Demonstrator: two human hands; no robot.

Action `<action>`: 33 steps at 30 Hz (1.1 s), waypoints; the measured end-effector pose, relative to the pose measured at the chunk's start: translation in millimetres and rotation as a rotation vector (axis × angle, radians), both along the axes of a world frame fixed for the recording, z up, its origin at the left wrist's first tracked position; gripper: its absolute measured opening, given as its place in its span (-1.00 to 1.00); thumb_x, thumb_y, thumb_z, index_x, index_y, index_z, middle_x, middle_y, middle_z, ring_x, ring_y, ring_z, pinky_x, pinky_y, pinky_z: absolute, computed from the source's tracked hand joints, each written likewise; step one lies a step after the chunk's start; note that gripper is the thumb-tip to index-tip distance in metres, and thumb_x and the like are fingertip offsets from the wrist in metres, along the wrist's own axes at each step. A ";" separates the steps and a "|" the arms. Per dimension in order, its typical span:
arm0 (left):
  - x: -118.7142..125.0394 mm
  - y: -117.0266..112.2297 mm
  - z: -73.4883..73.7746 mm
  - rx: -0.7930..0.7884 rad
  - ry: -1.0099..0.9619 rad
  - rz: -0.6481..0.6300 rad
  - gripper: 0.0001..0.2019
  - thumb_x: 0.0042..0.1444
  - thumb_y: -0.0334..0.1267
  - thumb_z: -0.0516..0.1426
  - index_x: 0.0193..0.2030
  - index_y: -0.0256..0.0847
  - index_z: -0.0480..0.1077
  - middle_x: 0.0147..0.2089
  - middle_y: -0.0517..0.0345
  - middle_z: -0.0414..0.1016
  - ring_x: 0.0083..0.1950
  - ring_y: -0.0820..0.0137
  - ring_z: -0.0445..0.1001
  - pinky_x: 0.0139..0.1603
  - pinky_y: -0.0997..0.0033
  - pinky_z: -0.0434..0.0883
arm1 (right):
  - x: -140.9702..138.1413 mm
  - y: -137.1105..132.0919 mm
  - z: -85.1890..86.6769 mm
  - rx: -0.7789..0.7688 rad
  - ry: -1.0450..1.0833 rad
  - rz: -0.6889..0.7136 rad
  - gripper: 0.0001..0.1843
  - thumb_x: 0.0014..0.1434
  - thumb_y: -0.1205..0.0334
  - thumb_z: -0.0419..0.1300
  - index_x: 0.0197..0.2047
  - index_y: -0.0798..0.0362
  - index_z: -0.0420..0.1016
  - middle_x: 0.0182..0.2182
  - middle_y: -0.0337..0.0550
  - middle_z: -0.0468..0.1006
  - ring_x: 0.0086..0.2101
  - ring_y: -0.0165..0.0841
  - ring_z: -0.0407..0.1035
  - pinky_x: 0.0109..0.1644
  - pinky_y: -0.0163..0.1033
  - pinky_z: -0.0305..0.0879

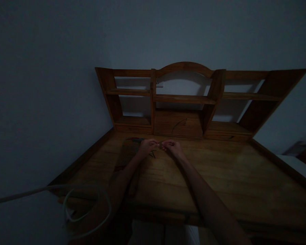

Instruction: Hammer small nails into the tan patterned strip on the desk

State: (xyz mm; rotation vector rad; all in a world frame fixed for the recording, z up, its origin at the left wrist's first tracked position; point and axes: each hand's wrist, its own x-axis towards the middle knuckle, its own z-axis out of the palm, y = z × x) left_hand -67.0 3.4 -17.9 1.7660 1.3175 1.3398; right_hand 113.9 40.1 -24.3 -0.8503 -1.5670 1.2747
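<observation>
Over the desk, my left hand (146, 147) and my right hand (173, 147) come close together, fingers pinched. Between their fingertips is a small object (160, 145), too dim and tiny to name; both hands appear to grip it. Just below my left hand, a few thin, short rod-like pieces (152, 154) lie on the wood. A dark, flat patterned item (126, 153) is partly covered by my left forearm. At its far end, beside my left hand, sits a dark thing with some red (135, 139), its kind unclear.
The wooden desk (219, 177) has a raised shelf unit (185, 98) along its back, with small drawers. A pale cable (86, 186) loops across the lower left, near my left arm. Walls stand behind and to the left. The room is dark.
</observation>
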 end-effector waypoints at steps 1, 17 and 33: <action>0.2 0.3 -1.3 -0.019 -0.023 -0.023 -0.80 -0.03 -0.17 0.24 -0.29 -0.24 0.53 -0.32 0.07 0.62 -0.27 0.31 0.58 -0.21 0.39 0.48 | -0.2 -0.4 -0.6 0.004 -0.001 0.008 -0.67 0.14 0.01 0.22 -0.31 0.16 0.49 -0.50 -0.23 0.53 -0.50 -0.44 0.43 -0.35 -0.24 0.39; -20.8 13.2 -5.5 -0.002 -0.358 0.276 -0.69 -0.17 -0.17 0.32 -0.27 -0.28 0.53 -0.35 0.01 0.60 -0.32 0.25 0.57 -0.23 0.24 0.51 | -12.5 -37.4 5.6 0.417 -0.543 0.003 -0.69 -0.03 0.15 0.31 -0.20 0.10 0.48 -0.27 -0.07 0.53 -0.23 -0.28 0.40 -0.10 -0.23 0.25; -30.1 12.5 -14.3 -0.104 -0.671 0.185 -0.52 -0.31 -0.14 0.41 -0.23 -0.34 0.46 -0.26 -0.07 0.60 -0.27 0.25 0.59 -0.17 0.25 0.51 | -14.2 -41.2 9.6 0.465 -0.974 -0.050 -0.83 0.16 0.23 0.15 -0.23 0.11 0.51 -0.28 -0.03 0.59 -0.24 -0.30 0.44 -0.22 -0.31 0.21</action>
